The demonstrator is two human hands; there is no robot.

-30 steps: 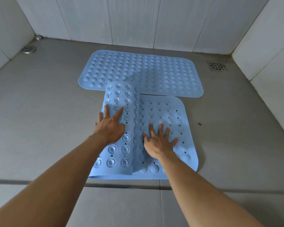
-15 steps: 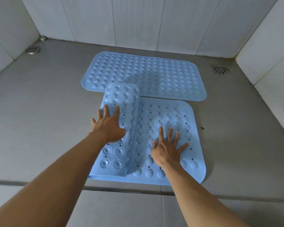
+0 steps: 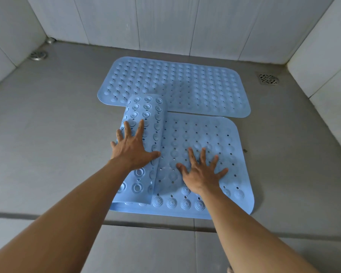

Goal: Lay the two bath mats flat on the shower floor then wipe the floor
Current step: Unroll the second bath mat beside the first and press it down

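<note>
Two light blue rubber bath mats lie on the grey shower floor [image 3: 47, 146]. The far mat [image 3: 185, 85] is spread flat near the back wall. The near mat [image 3: 209, 138] is flat on its right side, while its left part is folded over, showing suction cups [image 3: 144, 109]; the fold's far end overlaps the far mat's near edge. My left hand [image 3: 133, 147] presses flat on the folded flap, fingers spread. My right hand [image 3: 202, 171] presses flat on the unfolded part, fingers spread. Neither hand grips anything.
White tiled walls close the floor on the left, back and right. A round metal drain [image 3: 37, 55] sits in the far left corner and a square drain grate [image 3: 268, 79] at the far right. A dark floor joint [image 3: 47, 218] runs across near me.
The folded flap has rolled further left, uncovering more of the near mat. My right hand has slid right across the flat part. The view has shifted a little.
</note>
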